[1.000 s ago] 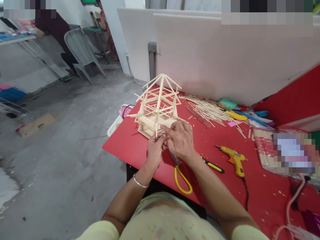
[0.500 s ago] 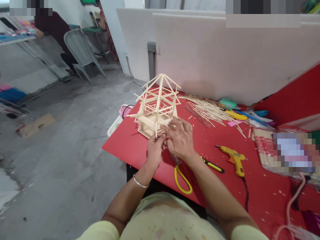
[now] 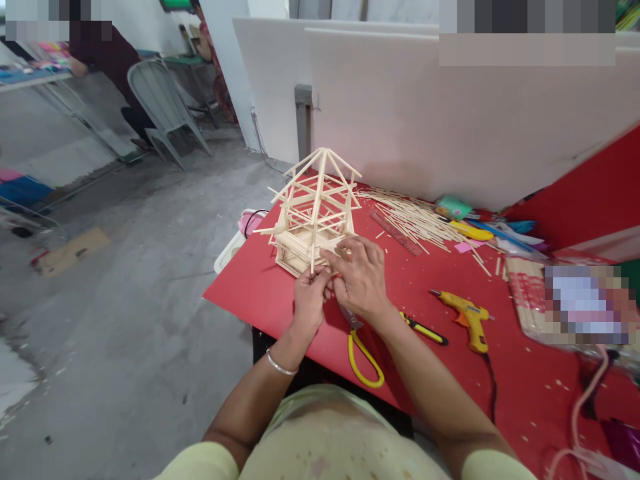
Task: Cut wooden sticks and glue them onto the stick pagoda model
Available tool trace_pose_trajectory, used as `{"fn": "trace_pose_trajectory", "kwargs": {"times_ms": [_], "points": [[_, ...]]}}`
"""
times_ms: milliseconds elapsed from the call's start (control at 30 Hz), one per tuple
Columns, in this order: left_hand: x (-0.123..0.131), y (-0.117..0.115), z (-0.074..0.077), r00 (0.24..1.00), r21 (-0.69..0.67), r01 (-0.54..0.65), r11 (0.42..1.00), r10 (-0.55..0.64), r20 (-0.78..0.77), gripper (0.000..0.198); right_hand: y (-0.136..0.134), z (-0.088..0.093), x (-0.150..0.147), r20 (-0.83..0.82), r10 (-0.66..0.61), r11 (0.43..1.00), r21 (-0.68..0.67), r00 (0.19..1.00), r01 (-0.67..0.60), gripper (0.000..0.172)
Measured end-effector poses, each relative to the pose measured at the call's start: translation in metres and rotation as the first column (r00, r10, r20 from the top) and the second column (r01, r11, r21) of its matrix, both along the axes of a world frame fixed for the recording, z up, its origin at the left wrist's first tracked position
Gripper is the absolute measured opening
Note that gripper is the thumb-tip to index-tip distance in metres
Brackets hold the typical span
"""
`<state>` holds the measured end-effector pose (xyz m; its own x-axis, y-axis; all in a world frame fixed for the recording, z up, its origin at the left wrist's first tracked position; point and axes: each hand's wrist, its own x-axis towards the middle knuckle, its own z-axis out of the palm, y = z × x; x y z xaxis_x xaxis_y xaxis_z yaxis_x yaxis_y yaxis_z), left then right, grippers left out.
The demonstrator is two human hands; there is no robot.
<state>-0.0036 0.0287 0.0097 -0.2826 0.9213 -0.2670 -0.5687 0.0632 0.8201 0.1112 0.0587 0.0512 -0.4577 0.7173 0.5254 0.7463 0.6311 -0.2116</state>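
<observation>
A small house frame of thin pale wooden sticks (image 3: pixel 320 200), with a peaked open roof and a slatted base, stands at the near left of the red table. At its front corner my left hand (image 3: pixel 311 297) is closed, thumb and finger pinched at the lower end of a sloping roof stick (image 3: pixel 313 250). My right hand (image 3: pixel 363 277) lies against the front right of the base, its fingers bent and drawn together; whatever they hold is hidden. Yellow-handled scissors (image 3: pixel 366 363) lie below my right hand, their blades partly covered by it.
On the red table (image 3: pixel 250 293) are a yellow glue gun (image 3: pixel 467 317), a yellow-black cutter knife (image 3: pixel 425 330), a ruler (image 3: pixel 397 233) and a pile of loose sticks (image 3: pixel 415 217). Packed sticks (image 3: pixel 530 293) lie at right. White boards (image 3: pixel 425 113) stand behind. Another person (image 3: pixel 107 63) sits far left.
</observation>
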Motion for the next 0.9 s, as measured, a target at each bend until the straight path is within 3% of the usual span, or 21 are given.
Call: {"fn": "trace_pose_trajectory", "kwargs": {"times_ms": [567,900], "points": [[-0.004,-0.003,-0.006,0.999,0.007,0.036,0.999,-0.036,-0.016,0.03,-0.003,0.0,0.003,-0.021,0.019,1.0,-0.018,1.0,-0.02,0.057],[-0.008,-0.007,-0.004,0.999,0.007,0.012,1.0,-0.012,-0.04,0.031,-0.014,-0.006,0.016,-0.107,-0.033,0.999,-0.002,0.994,0.033,0.052]]}}
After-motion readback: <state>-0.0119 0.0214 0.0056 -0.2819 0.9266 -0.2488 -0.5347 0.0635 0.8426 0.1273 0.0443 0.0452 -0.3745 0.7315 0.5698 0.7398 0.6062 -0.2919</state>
